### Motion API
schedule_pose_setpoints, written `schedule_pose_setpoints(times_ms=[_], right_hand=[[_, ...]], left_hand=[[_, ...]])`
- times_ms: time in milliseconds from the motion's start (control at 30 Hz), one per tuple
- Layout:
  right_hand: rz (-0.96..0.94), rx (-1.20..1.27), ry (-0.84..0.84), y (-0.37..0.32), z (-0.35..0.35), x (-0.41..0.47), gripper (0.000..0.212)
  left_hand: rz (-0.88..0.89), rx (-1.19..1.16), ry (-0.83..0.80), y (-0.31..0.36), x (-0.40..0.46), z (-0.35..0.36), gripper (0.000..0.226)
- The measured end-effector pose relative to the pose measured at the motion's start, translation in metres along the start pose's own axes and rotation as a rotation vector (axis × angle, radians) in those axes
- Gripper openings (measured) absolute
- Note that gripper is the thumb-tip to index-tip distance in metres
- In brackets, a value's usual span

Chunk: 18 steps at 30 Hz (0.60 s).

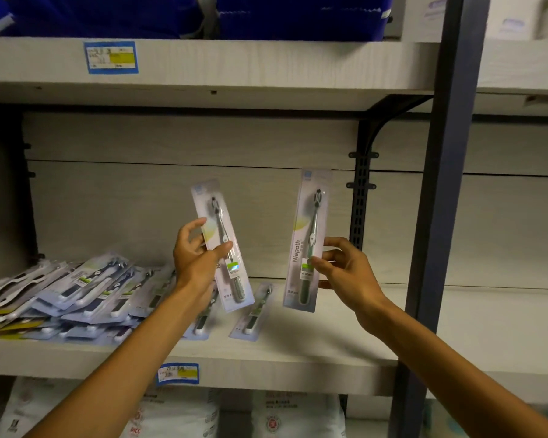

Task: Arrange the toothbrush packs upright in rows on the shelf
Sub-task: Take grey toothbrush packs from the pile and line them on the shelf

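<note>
- Head view: the left hand (196,257) grips a toothbrush pack (222,245) between thumb and fingers, near the picture's centre. That pack is held in the air above the shelf (298,349), brush head up, its top leaning toward 11 o'clock.
- The right hand (345,267), at 3 o'clock from the left one, pinches a second toothbrush pack (309,240) by its right edge, thumb on the front. This pack stands almost upright in the air, its top tipped slightly toward 1 o'clock, the word "Niepoth" running up its card. The two held packs are apart and do not touch.
- At 9 o'clock from the hands, a loose pile of packs (73,295) lies flat and overlapping on the left part of the shelf.
- At 6 o'clock from the held packs, a single flat pack (253,311) lies on the shelf board, and another one (203,320) is partly hidden behind the left forearm.
- A blue price label (178,373) sits on the shelf's front edge; a like label (111,56) is on the upper shelf edge at 11 o'clock.
- Blue goods (266,14) fill the upper shelf; white bags (178,415) lie on the level below.
</note>
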State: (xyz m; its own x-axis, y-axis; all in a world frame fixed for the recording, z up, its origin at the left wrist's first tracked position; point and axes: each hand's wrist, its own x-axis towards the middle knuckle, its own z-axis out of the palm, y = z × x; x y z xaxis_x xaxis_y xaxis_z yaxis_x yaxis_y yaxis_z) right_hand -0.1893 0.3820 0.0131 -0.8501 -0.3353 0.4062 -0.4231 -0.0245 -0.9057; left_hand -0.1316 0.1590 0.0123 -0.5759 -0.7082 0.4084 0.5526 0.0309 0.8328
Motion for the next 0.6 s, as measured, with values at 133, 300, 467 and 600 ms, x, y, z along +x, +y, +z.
schedule_pose_setpoints(times_ms=[133, 300, 467, 600], right_hand=[[-0.015, -0.037, 0.015, -0.008, -0.002, -0.006, 0.029], [-0.038, -0.073, 0.008, -0.017, -0.011, -0.025, 0.03], [-0.084, -0.113, -0.036, -0.028, -0.029, -0.053, 0.031], [-0.12, -0.11, -0.053, -0.042, -0.055, -0.073, 0.029]], left_hand=[[0.007, -0.031, -0.122, 0.009, -0.015, -0.003, 0.069], [0.011, -0.012, -0.27, 0.015, -0.034, 0.003, 0.035], [0.016, -0.017, -0.377, 0.025, -0.061, 0.013, 0.026], [0.046, -0.039, -0.452, 0.04, -0.086, 0.029, 0.026]])
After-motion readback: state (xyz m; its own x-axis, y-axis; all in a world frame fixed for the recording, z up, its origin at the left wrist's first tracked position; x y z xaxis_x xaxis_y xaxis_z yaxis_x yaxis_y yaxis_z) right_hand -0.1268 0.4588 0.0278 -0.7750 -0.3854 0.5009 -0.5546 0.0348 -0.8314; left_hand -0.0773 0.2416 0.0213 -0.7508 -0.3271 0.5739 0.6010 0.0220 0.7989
